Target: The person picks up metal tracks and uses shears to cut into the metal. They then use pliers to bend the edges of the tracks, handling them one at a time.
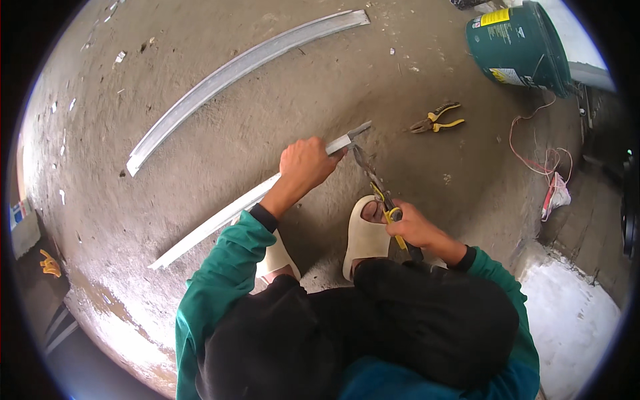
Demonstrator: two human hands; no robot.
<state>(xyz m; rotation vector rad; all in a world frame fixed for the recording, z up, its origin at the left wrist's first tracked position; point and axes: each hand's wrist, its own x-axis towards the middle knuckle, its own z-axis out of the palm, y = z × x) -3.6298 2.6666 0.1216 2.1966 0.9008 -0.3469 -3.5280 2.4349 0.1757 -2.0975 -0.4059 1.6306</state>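
Note:
A long pale metal channel (pixel 223 219) slants across in front of me, its near end low at the left. My left hand (pixel 308 163) is closed around it close to its far right end, where a narrow strip of metal (pixel 361 129) sticks out. In my right hand (pixel 415 228) are tin snips (pixel 378 189) with yellow and black handles. Their jaws point up and away, right at the channel's end; whether the blades bite on the metal is too small to tell. Both feet, in cream slippers (pixel 359 230), are just below.
A curved-looking second metal channel (pixel 247 63) lies farther off on the concrete floor. Yellow-handled pliers (pixel 437 119) rest to the right. A dark green bucket (pixel 517 47) lies at the far right, near a pink string (pixel 533 162). Something yellow (pixel 49 263) is at the left edge.

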